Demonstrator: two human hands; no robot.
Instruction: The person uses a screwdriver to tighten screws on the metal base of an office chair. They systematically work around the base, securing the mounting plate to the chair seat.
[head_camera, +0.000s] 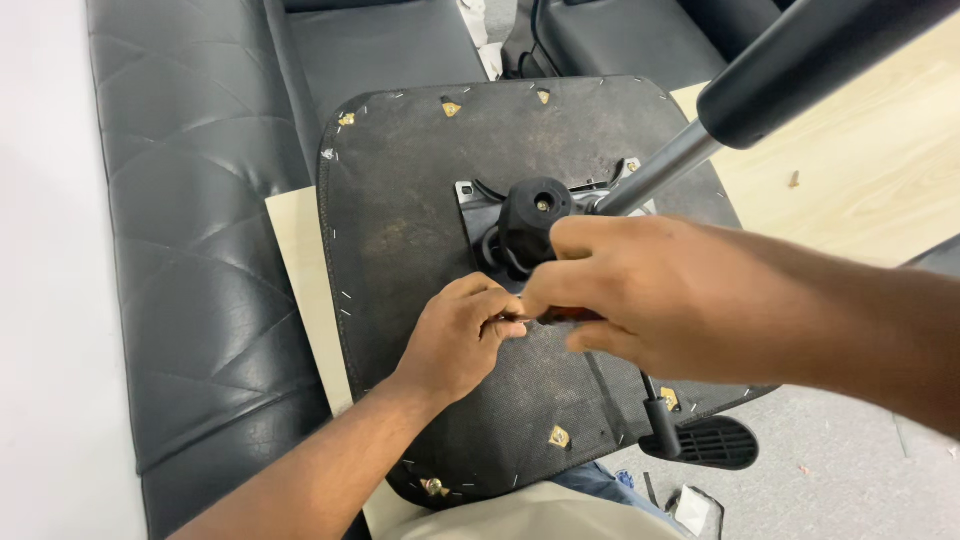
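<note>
An office chair seat (420, 200) lies upside down in front of me, its dark fabric underside stapled round the edge. A black tilt knob (535, 215) and a metal mounting plate sit at its middle, and a gas-lift column (700, 140) sticks out towards the upper right. My left hand (455, 340) rests on the underside with its fingers curled round something small. My right hand (620, 290) grips a thin tool with a reddish handle (560, 317), whose tip meets the left fingers. What the left fingers pinch is hidden.
A black padded sofa (190, 200) lies along the left and back. A pale board (300, 260) sits under the seat. A black adjustment lever (660, 420) and a vented plastic part (715, 445) lie at the lower right. Wooden flooring (860, 170) is at the right.
</note>
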